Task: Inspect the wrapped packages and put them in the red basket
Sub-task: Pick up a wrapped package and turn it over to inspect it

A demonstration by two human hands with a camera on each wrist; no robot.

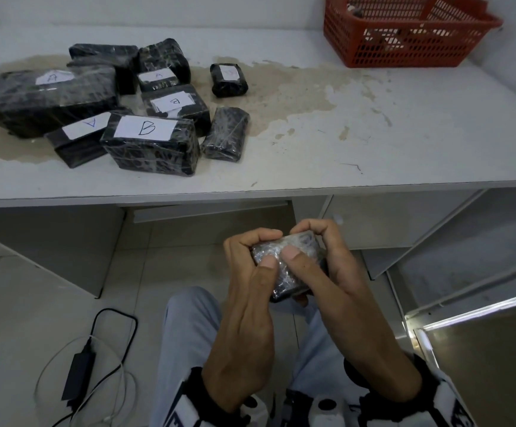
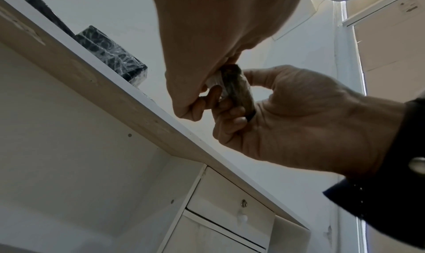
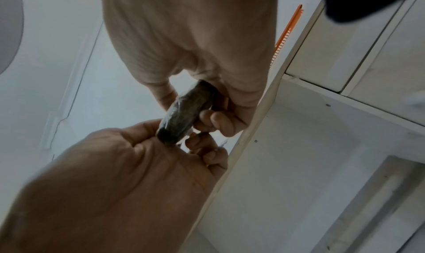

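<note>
A small wrapped package sits at lower centre of the head view, below the desk edge, gripped from both sides: left hand and right hand curl round it, thumbs pressed on its top face. Other wrapped packages, several lettered A or B, lie at upper left on the desk. The red basket stands at upper right.
</note>
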